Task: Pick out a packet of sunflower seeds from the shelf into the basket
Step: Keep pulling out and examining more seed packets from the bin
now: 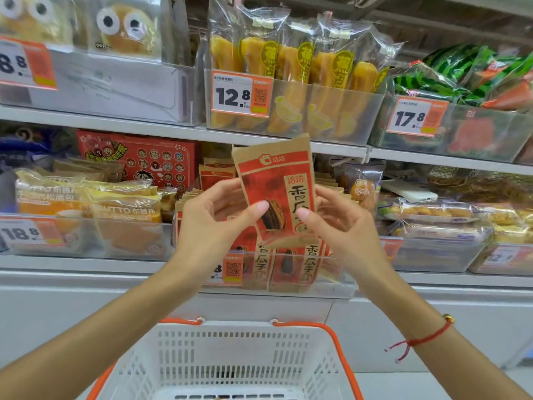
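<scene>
Yellow bread packs (pixel 86 203): lie in a clear bin at nine o'clock of the hands.
Left hand (pixel 213 220): thumb and curled fingers pinch the packet's left edge.
Sunflower seed packet (pixel 277 186): brown-and-red paper, upright, held in front of the shelf, above its bin (pixel 288 272) of like packets.
Right hand (pixel 340 223): thumb and curled fingers pinch the right edge.
Basket (pixel 239 359): white, orange-handled, at six o'clock below the hands.

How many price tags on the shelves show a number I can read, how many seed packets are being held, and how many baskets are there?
Readable price tags: 4 (8.8, 12.8, 17.8, 18.8)
Held sunflower seed packet: 1, held by left hand and right hand
Basket: 1
Total: 6
</scene>
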`<state>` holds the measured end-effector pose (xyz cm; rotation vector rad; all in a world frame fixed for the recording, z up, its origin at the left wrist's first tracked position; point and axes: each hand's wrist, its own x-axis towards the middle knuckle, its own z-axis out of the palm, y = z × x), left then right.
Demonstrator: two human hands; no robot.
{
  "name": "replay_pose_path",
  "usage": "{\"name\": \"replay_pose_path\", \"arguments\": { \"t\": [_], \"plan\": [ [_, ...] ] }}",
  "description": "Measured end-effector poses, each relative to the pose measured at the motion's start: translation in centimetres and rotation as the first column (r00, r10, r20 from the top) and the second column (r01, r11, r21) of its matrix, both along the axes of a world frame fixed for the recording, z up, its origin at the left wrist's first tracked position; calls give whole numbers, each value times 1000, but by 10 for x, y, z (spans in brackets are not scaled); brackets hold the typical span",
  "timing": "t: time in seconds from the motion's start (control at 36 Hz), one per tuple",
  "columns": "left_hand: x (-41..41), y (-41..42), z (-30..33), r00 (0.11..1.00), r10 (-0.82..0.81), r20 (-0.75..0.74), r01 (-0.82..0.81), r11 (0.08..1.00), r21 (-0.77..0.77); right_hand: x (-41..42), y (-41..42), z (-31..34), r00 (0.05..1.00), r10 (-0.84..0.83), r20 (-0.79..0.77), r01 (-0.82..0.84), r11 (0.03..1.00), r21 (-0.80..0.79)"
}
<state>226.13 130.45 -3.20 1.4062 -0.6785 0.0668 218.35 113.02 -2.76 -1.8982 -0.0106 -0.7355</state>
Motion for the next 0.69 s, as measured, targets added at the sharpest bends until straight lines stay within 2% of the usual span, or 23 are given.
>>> {"name": "replay_pose_path", "arguments": {
  "t": [0.14,0.36,0.44,0.58,0.69],
  "plan": [
    [11,-13,31,993,-16,116,14,1000,18,4,-18,26,985,-64,160,92,981,-173],
    [49,-33,61,984,-14,177,-11,990,139,33,-47,52,951,-124,284,208,935,-286],
    [67,-40,59,981,4,195,-46,977,207,53,-63,46,953,-173,247,252,907,-338],
    [98,-53,42,978,-10,209,-74,919,387,89,-84,30,963,-249,101,268,852,-450],
    [121,-61,34,967,9,256,-138,861,490,111,-93,21,959,-279,-54,204,809,-552]
  ]
}}
